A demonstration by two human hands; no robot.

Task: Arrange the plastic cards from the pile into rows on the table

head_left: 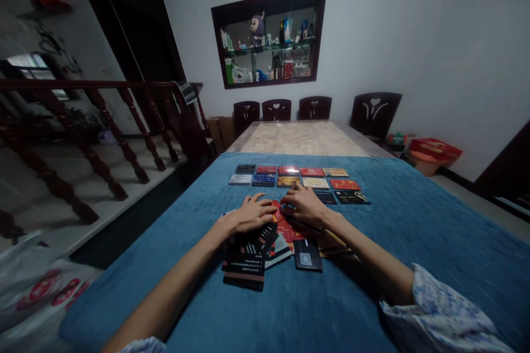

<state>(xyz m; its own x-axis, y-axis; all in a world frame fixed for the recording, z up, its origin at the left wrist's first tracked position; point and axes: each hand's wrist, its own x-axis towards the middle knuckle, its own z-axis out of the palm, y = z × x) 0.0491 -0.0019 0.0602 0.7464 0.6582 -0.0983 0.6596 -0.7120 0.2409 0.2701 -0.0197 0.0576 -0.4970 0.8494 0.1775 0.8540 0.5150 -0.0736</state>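
A loose heap of cards (pixel 269 245), mostly black and red, lies on a blue cloth (pixel 414 231) in front of me. My left hand (pixel 250 214) rests palm down on the far left part of the heap, fingers spread flat. My right hand (pixel 306 205) lies palm down on the heap's far right part, fingers stretched toward the left hand. Beyond both hands, several cards (pixel 290 177) are laid out face up in neat rows. A single black card (pixel 307 254) sits at the near edge of the heap.
The blue cloth covers the near half of a long table with a marble top (pixel 298 139). Dark wooden chairs (pixel 314 107) stand at the far end and right side. A stair railing (pixel 103 121) runs on the left. A white bag (pixel 33 292) sits at lower left.
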